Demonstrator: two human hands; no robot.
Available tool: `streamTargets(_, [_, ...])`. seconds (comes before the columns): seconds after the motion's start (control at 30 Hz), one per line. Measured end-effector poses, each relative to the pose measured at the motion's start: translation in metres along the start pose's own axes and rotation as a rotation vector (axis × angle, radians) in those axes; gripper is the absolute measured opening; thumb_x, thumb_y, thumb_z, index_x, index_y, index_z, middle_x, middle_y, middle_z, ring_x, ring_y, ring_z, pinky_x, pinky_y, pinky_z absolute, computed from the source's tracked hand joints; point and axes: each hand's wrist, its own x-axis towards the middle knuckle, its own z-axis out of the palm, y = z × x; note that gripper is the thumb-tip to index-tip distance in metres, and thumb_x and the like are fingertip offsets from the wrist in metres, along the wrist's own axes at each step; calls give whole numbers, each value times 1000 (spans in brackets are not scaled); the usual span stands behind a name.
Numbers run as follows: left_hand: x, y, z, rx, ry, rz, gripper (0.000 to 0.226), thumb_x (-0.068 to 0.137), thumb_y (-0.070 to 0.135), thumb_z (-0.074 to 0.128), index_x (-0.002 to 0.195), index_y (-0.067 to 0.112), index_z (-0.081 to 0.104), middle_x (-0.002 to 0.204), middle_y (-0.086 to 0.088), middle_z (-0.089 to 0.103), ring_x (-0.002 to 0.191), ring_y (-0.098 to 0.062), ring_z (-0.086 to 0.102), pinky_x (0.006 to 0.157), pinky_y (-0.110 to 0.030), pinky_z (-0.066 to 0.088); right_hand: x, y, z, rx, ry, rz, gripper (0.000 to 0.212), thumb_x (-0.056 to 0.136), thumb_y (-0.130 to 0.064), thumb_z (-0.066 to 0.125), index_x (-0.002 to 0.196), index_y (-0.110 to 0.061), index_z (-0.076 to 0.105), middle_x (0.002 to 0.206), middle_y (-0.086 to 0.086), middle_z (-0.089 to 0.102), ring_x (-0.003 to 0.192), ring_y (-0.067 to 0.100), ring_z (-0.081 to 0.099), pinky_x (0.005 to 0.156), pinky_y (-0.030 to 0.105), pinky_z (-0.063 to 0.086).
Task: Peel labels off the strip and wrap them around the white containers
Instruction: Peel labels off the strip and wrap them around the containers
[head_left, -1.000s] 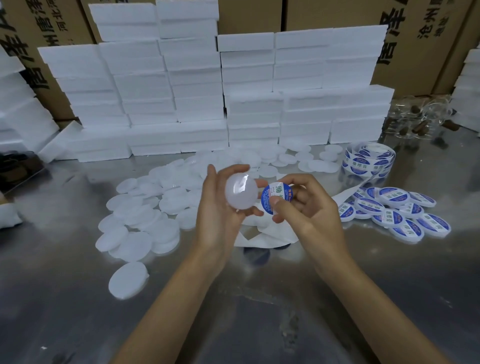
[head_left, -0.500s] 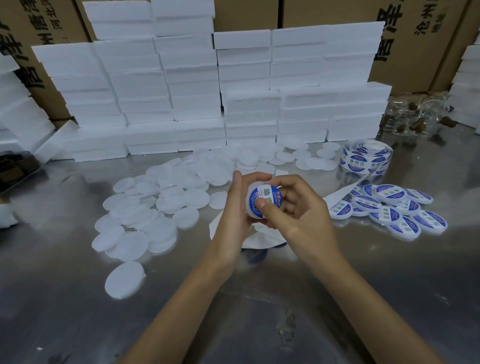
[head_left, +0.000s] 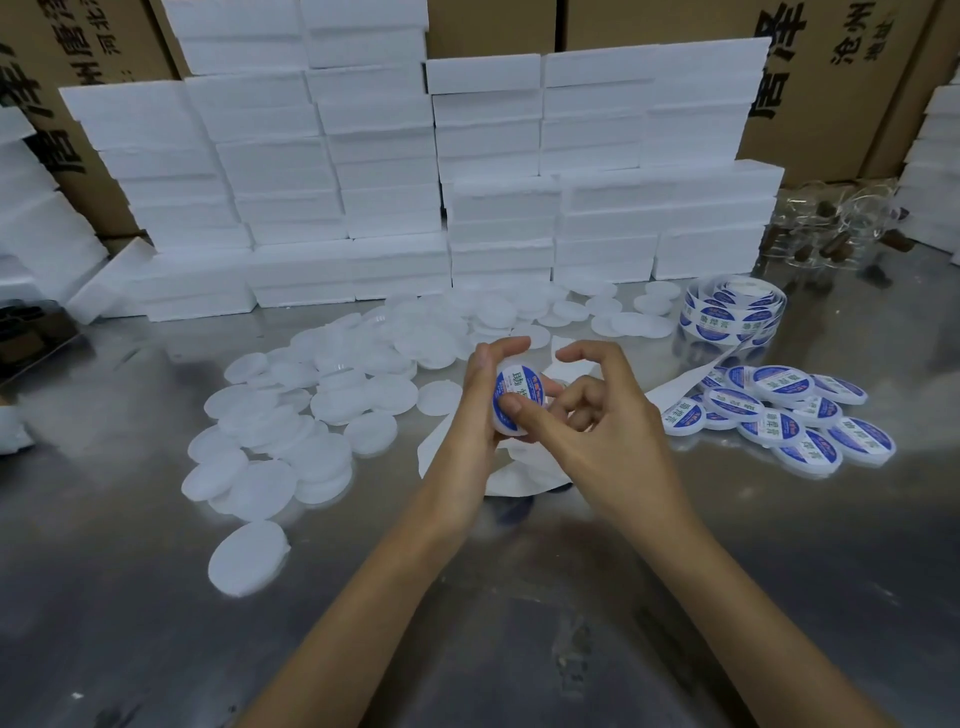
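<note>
So the person is standing at a shiny, scuffed grey metal table (head_left: 156, 597) that's reflecting the light above. The left hand (head_left: 475, 415) is gripping a small round white plastic container (head_left: 511, 397) edge-on, thumb on top and fingers curled round the far side, holding it up above the table just in front of them. A round blue-and-white sticker label (head_left: 514, 389) is sitting on the face of it, and the right hand (head_left: 597, 431) is pressing its thumb onto the lower part of that label. The other right fingers are loosely curled and not wrapped round anything; the index is arching up over the top.

Under the hands, a white strip of empty backing paper (head_left: 519, 475) is lying crumpled on the table, trailing off right toward a coiled roll of blue-and-white labels (head_left: 730, 314). Just in front of that roll, a cluster of already-labelled round containers (head_left: 779, 410) is piling up. On the left, a big loose heap of plain white round containers (head_left: 311, 405) is spreading across the table.

Behind it all, stacks of white foam blocks (head_left: 363, 171) are lining the back of the table, with brown cardboard cartons (head_left: 831, 78) printed in black characters standing behind them. Some clear, glassy items (head_left: 831, 228) are sitting at the far right, too blurry to identify.
</note>
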Motion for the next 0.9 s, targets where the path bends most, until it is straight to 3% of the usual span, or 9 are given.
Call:
streamTargets(0.13, [-3, 3, 4, -99, -5, 17, 59, 85, 61, 31, 114, 19, 60, 93, 0, 76, 93, -12, 71, 86, -26, 56, -1, 6, -1, -122, 51, -14, 60, 62, -79, 62, 91, -31, 41, 58, -6, 46, 51, 6, 43, 55, 27, 39])
streamTargets(0.2, [-6, 5, 5, -165, -15, 7, 60, 86, 58, 33, 116, 12, 59, 98, -6, 75, 92, -15, 72, 80, -24, 57, -3, 6, 1, -198, 89, -26, 67, 59, -90, 54, 82, -29, 36, 54, -9, 41, 50, 9, 41, 53, 30, 37])
streamTargets(0.27, [-8, 6, 7, -195, -19, -9, 61, 87, 56, 34, 117, 9, 58, 108, -10, 74, 98, -19, 71, 85, -27, 58, -5, 5, 3, -319, 91, -38, 70, 57, -98, 43, 75, -31, 38, 53, -9, 46, 52, 8, 46, 50, 27, 33])
streamTargets(0.4, [-14, 6, 11, -232, -67, 13, 54, 93, 52, 31, 112, 12, 61, 127, -7, 69, 112, -20, 67, 101, -35, 52, -6, 8, 5, -332, 89, -70, 62, 73, -87, 43, 65, -26, 48, 52, -11, 45, 52, 9, 44, 51, 28, 31])
streamTargets(0.53, [-5, 7, 15, -218, -56, -102, 37, 103, 39, 33, 106, 17, 63, 113, -2, 75, 124, -25, 62, 101, -36, 51, -4, 11, 4, -242, 129, -95, 54, 93, -65, 39, 56, -26, 40, 46, -8, 38, 48, 11, 36, 50, 24, 27])
streamTargets(0.6, [-1, 4, 11, -89, -33, -117, 24, 105, 20, 39, 106, 23, 63, 103, 5, 74, 116, -22, 64, 90, -34, 53, -2, 13, 2, -238, 154, -114, 55, 102, -52, 38, 52, -29, 37, 44, -11, 41, 46, 10, 39, 49, 22, 24])
streamTargets(0.67, [-4, 1, 4, 110, -47, -23, 26, 101, 11, 52, 115, 28, 66, 105, 8, 72, 97, -13, 68, 80, -27, 54, 1, 16, -1, -244, 161, -117, 56, 104, -47, 36, 51, -28, 35, 45, -11, 44, 46, 9, 40, 49, 22, 23])
streamTargets(0.8, [-7, 3, -6, 163, 27, 45, 31, 85, 1, 76, 111, 16, 71, 95, -4, 74, 53, -18, 64, 60, -23, 54, 4, 18, -8, -161, 94, -102, 57, 99, -56, 36, 57, -18, 34, 46, -7, 35, 48, 9, 33, 50, 26, 28])
streamTargets(0.9, [-6, 5, -4, 116, 139, 18, 28, 76, -1, 82, 99, 9, 68, 83, -6, 76, 59, -21, 72, 53, -24, 57, 3, 17, -10, -114, 19, -95, 56, 97, -64, 35, 56, -27, 40, 47, -10, 39, 48, 6, 35, 51, 21, 29])
